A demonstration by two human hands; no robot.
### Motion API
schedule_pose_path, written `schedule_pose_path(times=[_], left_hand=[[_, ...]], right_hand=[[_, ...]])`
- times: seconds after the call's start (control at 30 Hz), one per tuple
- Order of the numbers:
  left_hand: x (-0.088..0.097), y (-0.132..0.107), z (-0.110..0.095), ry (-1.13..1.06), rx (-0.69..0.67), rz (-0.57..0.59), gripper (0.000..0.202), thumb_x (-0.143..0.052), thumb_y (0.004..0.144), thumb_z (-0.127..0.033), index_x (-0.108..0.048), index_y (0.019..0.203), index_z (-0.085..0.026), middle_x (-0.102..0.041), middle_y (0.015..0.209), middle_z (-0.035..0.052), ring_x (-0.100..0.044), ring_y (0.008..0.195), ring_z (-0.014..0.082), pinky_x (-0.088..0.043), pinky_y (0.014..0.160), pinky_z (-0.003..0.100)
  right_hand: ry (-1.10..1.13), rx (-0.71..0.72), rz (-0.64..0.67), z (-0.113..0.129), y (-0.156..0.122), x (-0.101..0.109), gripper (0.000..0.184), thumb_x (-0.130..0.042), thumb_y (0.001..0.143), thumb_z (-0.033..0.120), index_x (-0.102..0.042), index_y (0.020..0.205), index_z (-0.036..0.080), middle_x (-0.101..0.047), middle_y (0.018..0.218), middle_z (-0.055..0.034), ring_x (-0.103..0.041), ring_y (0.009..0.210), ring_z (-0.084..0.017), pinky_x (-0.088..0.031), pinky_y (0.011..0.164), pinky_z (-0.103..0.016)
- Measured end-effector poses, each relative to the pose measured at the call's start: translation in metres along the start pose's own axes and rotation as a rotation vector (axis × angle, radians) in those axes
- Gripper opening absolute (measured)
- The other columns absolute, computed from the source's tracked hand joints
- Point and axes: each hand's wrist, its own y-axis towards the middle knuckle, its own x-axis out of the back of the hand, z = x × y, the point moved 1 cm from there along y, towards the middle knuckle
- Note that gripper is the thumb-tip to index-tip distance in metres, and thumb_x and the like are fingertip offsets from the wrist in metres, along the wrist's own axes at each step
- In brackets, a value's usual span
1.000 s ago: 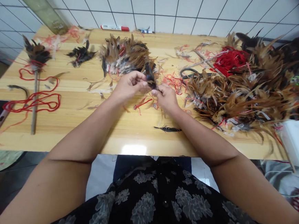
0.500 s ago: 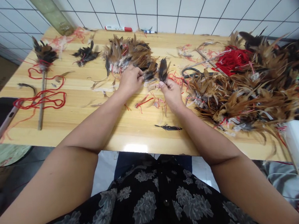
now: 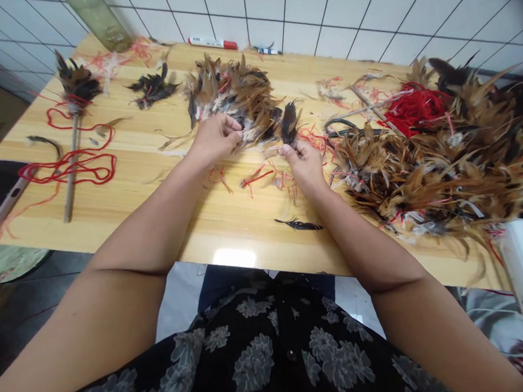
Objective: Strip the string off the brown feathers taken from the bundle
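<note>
Two hands pinch soft, wispy brown feathers [image 3: 289,121] over glossy wood.

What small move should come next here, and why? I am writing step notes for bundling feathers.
Probably the left hand should draw a few feathers out of the middle feather pile and bring them to the right hand. The right hand pinches a small dark feather tuft upright by its base, and the left hand's fingers are already in the pile's edge, close beside it.

A red-capped marker [image 3: 212,42] is lying at the wooden table's [image 3: 162,198] far edge. Red cord [image 3: 71,168] is coiling around a feather-tipped stick [image 3: 71,150] near the table's left end.
</note>
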Motion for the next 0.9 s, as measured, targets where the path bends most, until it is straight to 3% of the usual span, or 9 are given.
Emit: schedule_pose_path(times=[0.13,0.2,0.3,0.4,0.63,0.73,0.9], left_hand=[[0.008,0.002,0.002,0.099,-0.115,-0.044,0.024,-0.087,0.091,-0.013,-0.065,0.09,-0.024,-0.063,0.08,-0.0004,-0.066,0.109,0.0254,-0.047,0.106,0.039],[0.008,-0.002,-0.003,0.156,-0.177,-0.091,0.026,-0.091,0.094,-0.021,-0.065,0.092,-0.024,-0.068,0.092,0.0029,-0.066,0.125,0.0292,-0.044,0.118,0.041],[0.004,-0.01,-0.012,0.196,-0.262,-0.139,0.033,-0.096,0.097,-0.039,-0.066,0.094,-0.026,-0.07,0.112,0.0092,-0.063,0.14,0.0379,-0.044,0.124,0.047],[-0.004,-0.014,-0.016,0.244,-0.309,-0.123,0.031,-0.092,0.101,-0.044,-0.068,0.095,-0.025,-0.069,0.116,0.0111,-0.059,0.139,0.0395,-0.041,0.128,0.051],[-0.026,-0.005,-0.005,0.319,-0.333,-0.01,0.022,-0.092,0.089,-0.024,-0.071,0.093,-0.027,-0.069,0.117,0.0136,-0.058,0.146,0.0459,-0.042,0.132,0.057],[-0.022,0.004,0.006,0.335,-0.294,-0.045,0.024,-0.089,0.091,-0.023,-0.065,0.085,-0.027,-0.071,0.106,0.0115,-0.063,0.143,0.045,-0.045,0.129,0.055],[-0.001,0.022,0.026,0.221,-0.153,-0.107,0.034,-0.093,0.091,-0.029,-0.06,0.082,-0.026,-0.067,0.085,0.0048,-0.066,0.134,0.0377,-0.045,0.119,0.047]], right_hand=[[-0.028,0.005,0.016,-0.002,0.0,0.002,0.032,-0.074,0.109,0.045,-0.069,0.084,0.025,-0.058,0.075,0.0028,-0.054,0.077,-0.019,-0.047,0.082,-0.036],[-0.021,0.009,0.014,-0.003,0.0,0.002,0.037,-0.073,0.11,0.053,-0.071,0.086,0.025,-0.058,0.075,0.0025,-0.054,0.077,-0.019,-0.047,0.081,-0.036],[0.0,0.006,0.007,-0.003,0.0,0.003,0.042,-0.074,0.11,0.059,-0.071,0.087,0.024,-0.06,0.077,0.0019,-0.054,0.077,-0.018,-0.048,0.08,-0.035],[0.015,-0.009,0.004,0.0,0.0,0.004,0.04,-0.075,0.11,0.056,-0.071,0.087,0.024,-0.061,0.078,0.0013,-0.054,0.077,-0.018,-0.046,0.077,-0.035],[0.037,-0.04,0.007,0.005,0.0,0.005,0.042,-0.076,0.11,0.059,-0.071,0.088,0.023,-0.06,0.078,0.0018,-0.053,0.075,-0.017,-0.045,0.074,-0.034],[0.043,-0.048,-0.001,0.005,-0.001,0.006,0.042,-0.077,0.109,0.059,-0.072,0.088,0.023,-0.059,0.077,0.0017,-0.053,0.076,-0.017,-0.046,0.074,-0.034],[0.045,-0.044,-0.001,0.004,0.0,0.006,0.041,-0.077,0.108,0.059,-0.075,0.088,0.023,-0.059,0.076,0.0011,-0.052,0.076,-0.018,-0.049,0.076,-0.035]])
